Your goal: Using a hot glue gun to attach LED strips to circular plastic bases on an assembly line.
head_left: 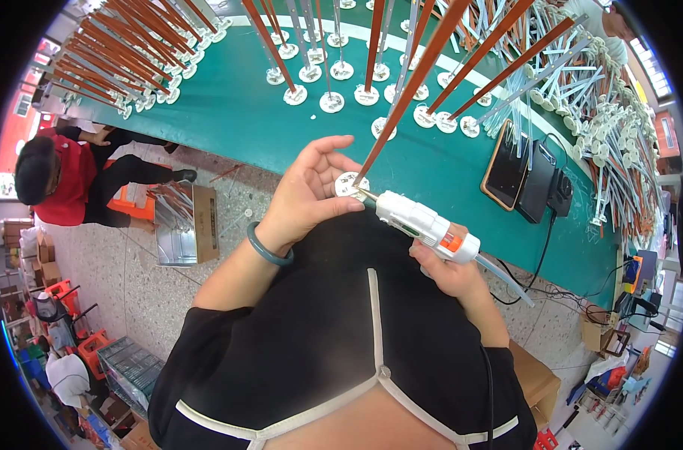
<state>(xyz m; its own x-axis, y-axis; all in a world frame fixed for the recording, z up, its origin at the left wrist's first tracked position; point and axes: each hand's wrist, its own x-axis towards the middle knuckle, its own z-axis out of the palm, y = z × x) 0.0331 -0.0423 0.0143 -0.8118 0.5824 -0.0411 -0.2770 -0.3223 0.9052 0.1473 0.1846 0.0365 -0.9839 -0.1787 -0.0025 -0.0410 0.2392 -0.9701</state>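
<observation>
Between the thumb and fingers of my left hand (305, 191) is a round white disc (346, 184), held at the table's near edge. A long brown strip (409, 94) stands up from the disc, leaning to the right. My right hand (454, 271) grips a white hot glue gun (416, 220) with an orange trigger part. A pale glue stick (506, 282) sticks out of its back end. The gun's nozzle meets the disc close to the foot of the strip. Whether glue is flowing there I cannot tell.
Several discs with upright strips (331, 102) stand on the green table (229, 90). More lie in piles at the far left and right. A phone (505, 174) and black box (535, 182) rest at right, with cables. Left, a person in red (60, 180) sits beside a carton (205, 225).
</observation>
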